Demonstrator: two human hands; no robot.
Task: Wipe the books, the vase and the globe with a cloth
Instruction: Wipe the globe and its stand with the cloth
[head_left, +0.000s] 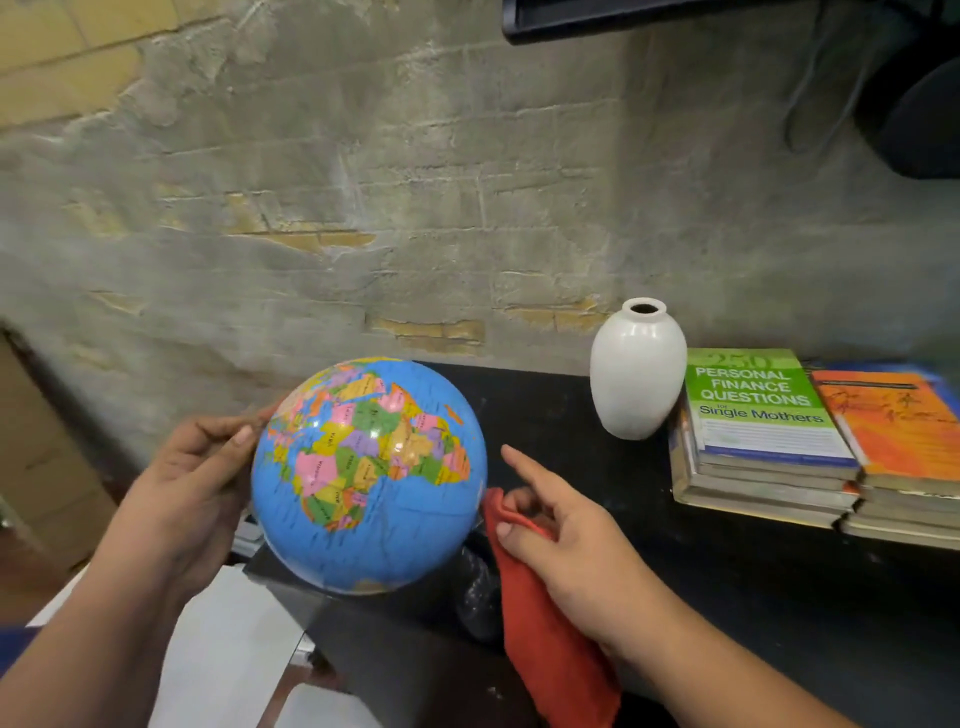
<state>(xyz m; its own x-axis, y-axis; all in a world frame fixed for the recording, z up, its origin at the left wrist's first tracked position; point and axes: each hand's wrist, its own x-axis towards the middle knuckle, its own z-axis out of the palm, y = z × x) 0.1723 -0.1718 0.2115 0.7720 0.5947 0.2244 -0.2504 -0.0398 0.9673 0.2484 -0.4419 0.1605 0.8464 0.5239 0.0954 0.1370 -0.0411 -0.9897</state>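
Globe mid-wipe: L hand fingers curl round it, R hand pinches cloth just beside it; vase, books prob yet to do

A home study corner: rough plastered wall, dark desk, stacked books, white vase, globe.
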